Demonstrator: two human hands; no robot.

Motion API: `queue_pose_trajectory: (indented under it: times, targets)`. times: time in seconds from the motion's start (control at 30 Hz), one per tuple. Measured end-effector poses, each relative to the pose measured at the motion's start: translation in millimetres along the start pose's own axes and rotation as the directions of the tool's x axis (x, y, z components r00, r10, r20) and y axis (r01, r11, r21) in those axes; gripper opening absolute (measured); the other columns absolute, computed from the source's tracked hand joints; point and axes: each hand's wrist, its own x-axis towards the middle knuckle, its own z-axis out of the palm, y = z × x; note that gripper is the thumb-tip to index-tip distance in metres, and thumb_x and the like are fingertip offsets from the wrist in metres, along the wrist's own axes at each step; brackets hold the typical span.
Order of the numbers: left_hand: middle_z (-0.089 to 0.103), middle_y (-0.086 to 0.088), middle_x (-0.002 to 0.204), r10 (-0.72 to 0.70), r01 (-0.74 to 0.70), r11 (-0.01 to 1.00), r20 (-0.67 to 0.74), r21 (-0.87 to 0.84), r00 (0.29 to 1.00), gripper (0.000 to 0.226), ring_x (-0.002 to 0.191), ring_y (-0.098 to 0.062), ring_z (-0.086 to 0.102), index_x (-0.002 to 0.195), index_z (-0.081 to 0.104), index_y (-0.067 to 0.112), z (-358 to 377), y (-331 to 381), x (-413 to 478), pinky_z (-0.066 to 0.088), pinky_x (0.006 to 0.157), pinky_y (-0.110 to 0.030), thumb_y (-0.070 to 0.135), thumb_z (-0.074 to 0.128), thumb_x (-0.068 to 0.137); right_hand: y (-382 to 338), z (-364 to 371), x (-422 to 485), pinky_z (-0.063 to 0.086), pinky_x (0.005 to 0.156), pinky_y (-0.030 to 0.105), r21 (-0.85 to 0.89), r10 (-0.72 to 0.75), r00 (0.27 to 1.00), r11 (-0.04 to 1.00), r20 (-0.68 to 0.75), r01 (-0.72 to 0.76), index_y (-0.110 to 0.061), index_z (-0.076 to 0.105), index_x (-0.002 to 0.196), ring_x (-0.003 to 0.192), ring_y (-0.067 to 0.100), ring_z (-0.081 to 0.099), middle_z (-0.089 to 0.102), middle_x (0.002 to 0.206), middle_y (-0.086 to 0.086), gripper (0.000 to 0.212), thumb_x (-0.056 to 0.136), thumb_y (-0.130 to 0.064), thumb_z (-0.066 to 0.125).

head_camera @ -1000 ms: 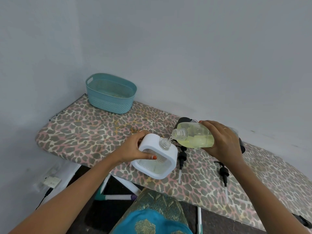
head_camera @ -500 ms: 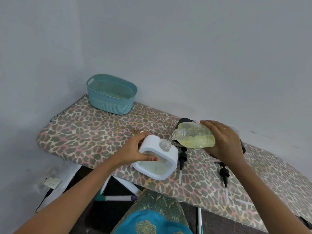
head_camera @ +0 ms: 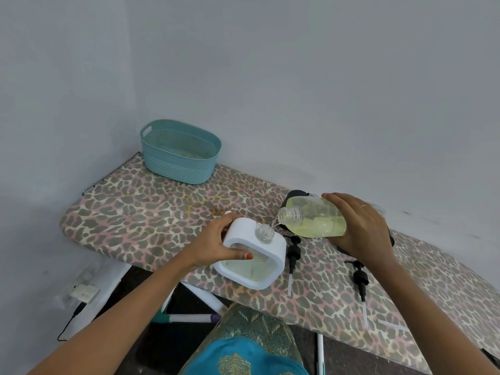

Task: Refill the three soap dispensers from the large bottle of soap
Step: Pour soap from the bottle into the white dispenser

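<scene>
The left hand (head_camera: 216, 244) grips the white, square-framed plastic soap dispenser with a clear body (head_camera: 278, 255). Its fingers are curled over the top left corner and its thumb lies across the front. The right hand (head_camera: 359, 226) is wrapped round the base of the large clear bottle of pale yellow soap (head_camera: 316, 220), which is tipped nearly level.

Over the last second almost nothing has shifted. Both grips are the same, and the bottle's mouth still sits just above and beside the dispenser's open clear neck (head_camera: 263, 232). A thin stream (head_camera: 273, 223) still runs between them. This looks like a steady pour, with this dispenser only partly filled. Whether the level has risen is too fine to tell.

The dispenser stands at the near edge of the leopard-print ironing board (head_camera: 151, 212), about mid-length. Two black pump heads (head_camera: 293, 250) (head_camera: 359, 280) lie loose to its right along that edge. A teal woven-look plastic basket (head_camera: 178, 161) sits at the far left corner.
</scene>
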Motion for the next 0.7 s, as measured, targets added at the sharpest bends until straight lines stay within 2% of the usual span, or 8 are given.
queue_pose_trajectory:
  times: [0.23,0.43,0.57,0.7]
  targets:
    - [0.060,-0.001,0.104,0.002,-0.002,1.000,-0.008,-0.013,1.000,0.061,0.095,-0.006,0.060,0.105,0.054,0.028,0.0,-2.6,-0.9,0.052,0.083,-0.022,0.040,0.079,0.051,0.0,-0.2,0.1,0.053,0.070,0.040,-0.003,0.002,1.000,1.000,-0.001,-0.002,0.000,0.065,0.107,0.085,0.033,0.068,0.069,0.100,0.015,0.066,0.050,-0.023,0.089]
    - [0.060,0.002,0.102,-0.002,0.002,1.000,-0.011,-0.023,1.000,0.060,0.093,-0.004,0.060,0.104,0.054,0.030,0.1,-3.0,-0.7,0.052,0.082,-0.021,0.039,0.080,0.051,-0.2,-1.7,0.3,0.053,0.070,0.041,-0.002,-0.007,1.000,1.000,0.002,0.007,0.000,0.064,0.107,0.086,0.033,0.068,0.069,0.101,0.016,0.064,0.054,-0.028,0.086]
    - [0.061,0.002,0.101,0.000,0.000,1.000,-0.012,-0.021,1.000,0.057,0.092,-0.006,0.061,0.103,0.055,0.030,0.9,-3.8,0.5,0.052,0.080,-0.022,0.034,0.081,0.053,-0.3,-2.6,1.1,0.053,0.071,0.043,0.010,0.004,1.000,1.000,0.017,-0.004,0.000,0.064,0.108,0.086,0.035,0.068,0.068,0.101,0.017,0.069,0.049,-0.024,0.089]
    - [0.061,0.003,0.101,0.007,-0.007,1.000,-0.011,-0.027,1.000,0.057,0.093,-0.004,0.061,0.103,0.055,0.030,1.6,-4.2,0.6,0.052,0.079,-0.020,0.036,0.081,0.053,-0.2,-3.6,2.2,0.053,0.069,0.041,-0.008,-0.007,1.000,1.000,0.002,0.007,0.000,0.065,0.107,0.085,0.033,0.068,0.069,0.100,0.016,0.064,0.056,-0.033,0.083]
